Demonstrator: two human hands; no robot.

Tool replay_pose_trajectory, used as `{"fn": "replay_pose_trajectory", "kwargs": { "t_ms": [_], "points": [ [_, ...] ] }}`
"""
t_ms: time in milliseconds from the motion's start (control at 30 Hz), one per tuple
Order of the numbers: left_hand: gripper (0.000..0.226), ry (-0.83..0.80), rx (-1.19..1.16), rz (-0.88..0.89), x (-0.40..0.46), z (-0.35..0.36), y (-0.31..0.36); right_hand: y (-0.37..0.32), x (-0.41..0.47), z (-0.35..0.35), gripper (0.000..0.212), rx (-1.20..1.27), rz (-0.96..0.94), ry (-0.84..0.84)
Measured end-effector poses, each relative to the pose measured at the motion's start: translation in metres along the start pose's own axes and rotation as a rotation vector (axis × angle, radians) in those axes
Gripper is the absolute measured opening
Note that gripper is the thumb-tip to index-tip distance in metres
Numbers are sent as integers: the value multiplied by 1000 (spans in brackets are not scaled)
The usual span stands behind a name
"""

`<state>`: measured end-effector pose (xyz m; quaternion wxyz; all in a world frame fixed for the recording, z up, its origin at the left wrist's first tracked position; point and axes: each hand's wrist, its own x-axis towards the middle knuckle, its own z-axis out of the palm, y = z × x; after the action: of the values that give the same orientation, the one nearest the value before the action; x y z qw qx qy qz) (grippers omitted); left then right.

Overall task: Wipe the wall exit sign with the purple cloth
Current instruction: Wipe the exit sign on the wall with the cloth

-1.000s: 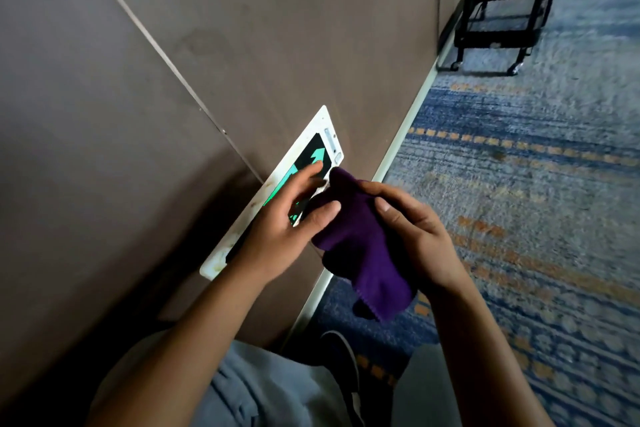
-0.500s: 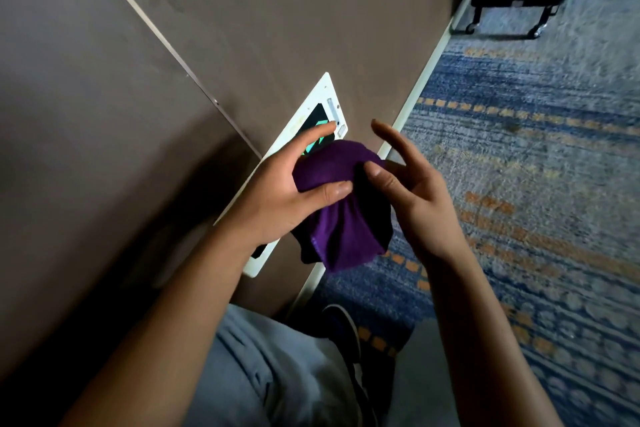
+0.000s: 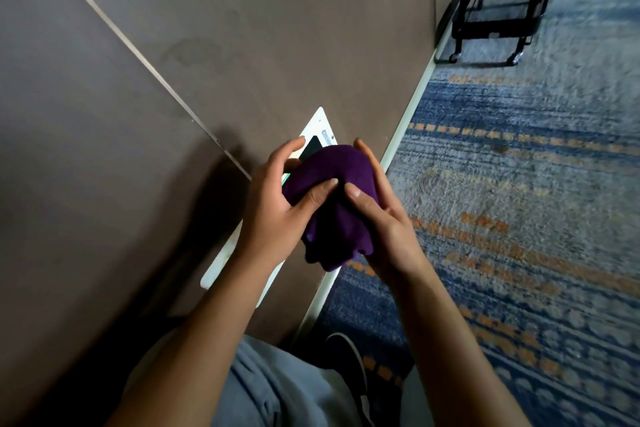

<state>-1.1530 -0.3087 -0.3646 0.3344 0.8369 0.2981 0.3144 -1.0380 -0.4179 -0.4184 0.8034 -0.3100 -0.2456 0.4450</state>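
The exit sign (image 3: pixel 320 131) is a white rectangular plate with a dark green-lit panel, set low in the brown wall near the floor. Most of it is hidden behind my hands. The purple cloth (image 3: pixel 332 198) is bunched into a ball in front of the sign's upper part. My left hand (image 3: pixel 277 204) holds the cloth from the wall side, thumb pressed on its front. My right hand (image 3: pixel 377 218) grips it from the carpet side, thumb beside the left thumb. Whether the cloth touches the sign is not visible.
A brown panelled wall (image 3: pixel 207 45) with a thin metal joint strip (image 3: pixel 145 59) fills the left. A white skirting strip (image 3: pixel 405 121) meets blue and orange patterned carpet (image 3: pixel 519 201). A black wheeled cart (image 3: pixel 498 7) stands at the far upper right. My knee and a dark shoe (image 3: pixel 346 357) are below.
My right hand has closed onto the cloth again, and both hands now cup it as a rounder ball. The cloth covers more of the sign's lit panel than before.
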Motion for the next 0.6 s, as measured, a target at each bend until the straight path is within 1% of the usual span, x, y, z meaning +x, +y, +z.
{"fn": "replay_pose_trajectory", "kwargs": {
  "t_ms": [67, 167, 267, 333, 433, 500, 600],
  "points": [
    [63, 38, -64, 14, 2, -1, 0, 0, 0, 0, 65, -9, -28, 20],
    [69, 17, -166, -25, 5, -6, -2, 1, -1, 1, 60, -74, -69, 42],
    [71, -6, -196, -57, 7, -10, -6, 0, -2, 4, 65, -201, -150, 31],
    [71, -21, -192, -61, 9, -14, -6, -1, -2, 3, 71, -296, -167, 1],
    [71, -49, -178, -33, 10, -17, -5, 1, -1, 2, 77, -513, -208, -24],
    [69, -72, -204, -23, 8, -17, -4, 5, 0, 2, 71, -574, -237, -19],
    [66, -90, -273, -63, 6, -18, 0, 14, 1, 0, 54, -569, -260, -17]
  ]
}}
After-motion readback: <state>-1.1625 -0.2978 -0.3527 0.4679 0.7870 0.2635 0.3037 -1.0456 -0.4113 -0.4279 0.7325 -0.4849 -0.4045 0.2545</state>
